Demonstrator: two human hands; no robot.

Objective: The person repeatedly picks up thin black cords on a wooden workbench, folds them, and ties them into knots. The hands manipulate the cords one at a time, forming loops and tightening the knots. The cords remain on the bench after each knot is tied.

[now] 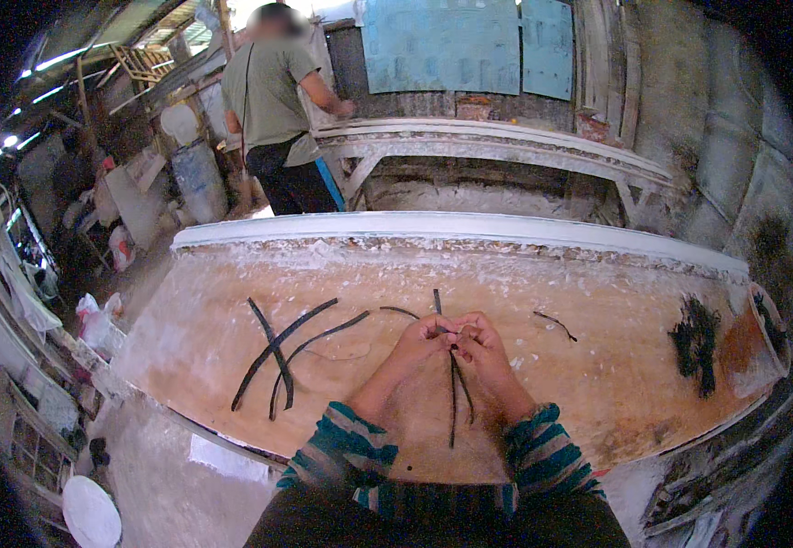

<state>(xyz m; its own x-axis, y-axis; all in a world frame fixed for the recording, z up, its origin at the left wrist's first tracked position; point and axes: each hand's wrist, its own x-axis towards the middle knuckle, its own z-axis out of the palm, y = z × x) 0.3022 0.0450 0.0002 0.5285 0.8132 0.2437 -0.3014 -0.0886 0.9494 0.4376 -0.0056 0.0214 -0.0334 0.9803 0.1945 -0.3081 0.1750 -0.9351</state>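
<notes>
Over the middle of a plaster-dusted wooden table (542, 402), my left hand (425, 338) and my right hand (482, 343) meet, fingertips pinched together on black strips (454, 402). One end of a strip sticks up beyond my fingers, while two ends hang down toward me below them. My fingers hide the spot where the strips come together. To the left, two thick black strips (264, 365) lie crossed, with a thinner curved strip (319, 336) beside them. A short black piece (556, 324) lies to the right of my hands.
A bundle of black strands (696, 345) lies at the right end, beside a dusty reddish-brown container (752, 342). A raised white edge (451, 225) runs along the table's far side. Beyond it, another person (273, 100) stands at a long white bench (497, 142).
</notes>
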